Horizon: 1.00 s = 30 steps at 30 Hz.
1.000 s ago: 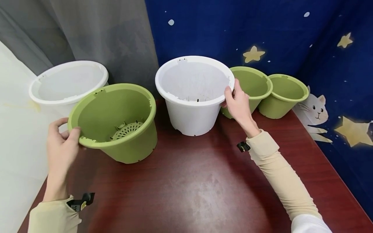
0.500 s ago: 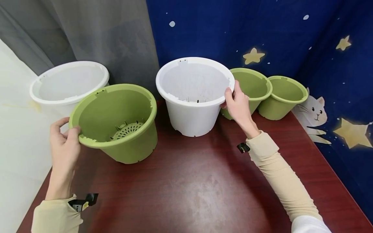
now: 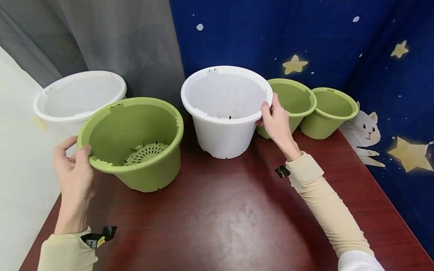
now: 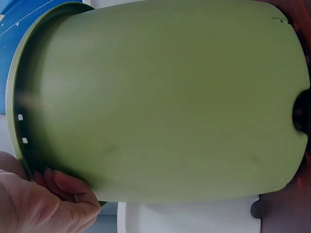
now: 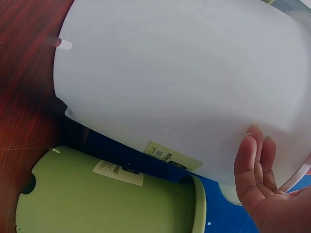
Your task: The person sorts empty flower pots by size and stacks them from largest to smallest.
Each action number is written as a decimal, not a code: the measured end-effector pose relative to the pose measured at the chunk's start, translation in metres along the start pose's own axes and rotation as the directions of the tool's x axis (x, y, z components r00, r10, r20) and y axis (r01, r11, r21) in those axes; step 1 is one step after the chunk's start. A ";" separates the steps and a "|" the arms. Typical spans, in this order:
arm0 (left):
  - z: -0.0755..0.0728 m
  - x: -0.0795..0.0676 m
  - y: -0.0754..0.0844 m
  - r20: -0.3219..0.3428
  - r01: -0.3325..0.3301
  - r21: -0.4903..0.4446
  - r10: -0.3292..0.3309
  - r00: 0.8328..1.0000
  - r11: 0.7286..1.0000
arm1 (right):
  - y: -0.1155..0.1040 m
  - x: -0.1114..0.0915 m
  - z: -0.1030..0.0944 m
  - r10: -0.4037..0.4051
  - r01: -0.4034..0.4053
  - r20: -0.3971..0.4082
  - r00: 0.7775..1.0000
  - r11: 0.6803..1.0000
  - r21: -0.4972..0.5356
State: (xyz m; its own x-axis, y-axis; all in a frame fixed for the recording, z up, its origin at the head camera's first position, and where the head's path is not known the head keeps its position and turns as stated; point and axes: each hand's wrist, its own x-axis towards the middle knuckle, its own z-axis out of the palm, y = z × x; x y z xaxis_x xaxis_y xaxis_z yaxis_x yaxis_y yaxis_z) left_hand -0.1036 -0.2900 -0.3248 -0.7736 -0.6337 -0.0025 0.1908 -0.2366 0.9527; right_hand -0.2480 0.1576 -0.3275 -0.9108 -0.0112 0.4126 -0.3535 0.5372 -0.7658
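Observation:
My left hand point(image 3: 74, 162) grips the left rim of a green plastic flowerpot point(image 3: 152, 173), thumb over the rim and fingers curled beneath it. Slots pierce this pot's round floor. In the left wrist view the fingers point(image 4: 73, 187) tuck under the lip of the green wall. At the middle, a white flowerpot point(image 3: 223, 137) stands on the table, its right rim pinched by my right hand point(image 3: 278, 122). The right wrist view has those fingertips point(image 5: 248, 145) against the white outer wall, close below the rim, near a paper label point(image 5: 172, 156).
Another white flowerpot point(image 3: 81, 117) stands at the back left, partly behind the held green one. Two more green flowerpots, a nearer one point(image 3: 292, 96) and a farther one point(image 3: 318, 126), stand at the right. Curtains back the dark red table point(image 3: 230, 218); a white wall point(image 3: 23, 165) borders its left.
The green flowerpot in my left hand has shifted slightly left and toward me over the last half second. My right hand and the white flowerpot keep their places.

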 end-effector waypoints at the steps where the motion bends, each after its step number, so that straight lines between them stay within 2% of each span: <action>1: 0.000 0.000 0.000 -0.006 -0.003 -0.019 0.003 1.000 1.000 | 0.000 0.000 0.000 0.000 0.000 -0.002 1.000 1.000 -0.001; 5: 0.000 -0.002 0.002 -0.033 -0.011 -0.070 0.009 0.999 0.997 | -0.001 0.000 0.000 0.002 -0.002 -0.002 1.000 1.000 -0.003; 9: 0.000 -0.003 0.003 -0.046 -0.024 -0.083 0.021 0.999 0.996 | -0.001 0.000 0.000 0.002 -0.002 -0.015 1.000 1.000 -0.008; 11: 0.000 -0.004 0.004 -0.052 -0.032 -0.127 0.025 0.998 0.991 | -0.001 0.000 0.000 0.001 -0.002 -0.022 1.000 1.000 -0.010; 17: 0.002 -0.005 0.007 -0.076 -0.065 -0.308 0.043 0.996 0.949 | -0.001 0.000 0.001 0.001 -0.001 -0.026 1.000 1.000 -0.008; 21: 0.004 -0.007 0.012 -0.089 -0.075 -0.342 0.048 0.995 0.937 | 0.001 0.000 0.002 0.006 -0.006 -0.033 0.999 1.000 -0.016; 26: 0.005 -0.009 0.021 -0.113 -0.082 -0.410 0.038 0.993 0.908 | 0.000 0.000 0.003 0.015 -0.016 -0.026 1.000 1.000 -0.013; 30: 0.008 -0.010 0.026 -0.125 -0.117 -0.445 0.068 0.990 0.888 | -0.003 0.000 0.002 0.021 -0.020 -0.022 1.000 1.000 0.009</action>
State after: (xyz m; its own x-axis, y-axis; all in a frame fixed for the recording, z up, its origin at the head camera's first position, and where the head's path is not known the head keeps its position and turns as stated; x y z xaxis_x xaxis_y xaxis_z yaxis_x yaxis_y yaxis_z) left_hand -0.0957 -0.2844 -0.2973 -0.6773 -0.7353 0.0243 0.5291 -0.4639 0.7105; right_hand -0.2475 0.1542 -0.3267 -0.9131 0.0182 0.4074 -0.3368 0.5298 -0.7784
